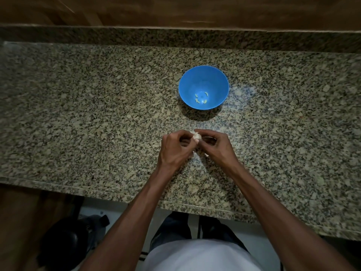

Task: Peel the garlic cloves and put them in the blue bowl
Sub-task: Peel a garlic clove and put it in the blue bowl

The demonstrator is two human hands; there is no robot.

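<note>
A blue bowl (203,75) stands on the granite counter beyond my hands, with several small pale peeled cloves (201,98) at its bottom. Just in front of it, my left hand (175,148) and my right hand (215,147) meet over the counter. Both pinch a white piece of garlic (197,136) between their fingertips. My left thumb and fingers curl round its left side, my right fingers curl over its top and right. Bits of white skin (205,154) show under my hands, partly hidden.
The speckled granite counter (97,114) runs left to right, with a raised granite back strip and a wooden wall (175,10) behind. Its front edge crosses just below my forearms. Below the edge are the floor, a dark object (64,243) at the left and my legs.
</note>
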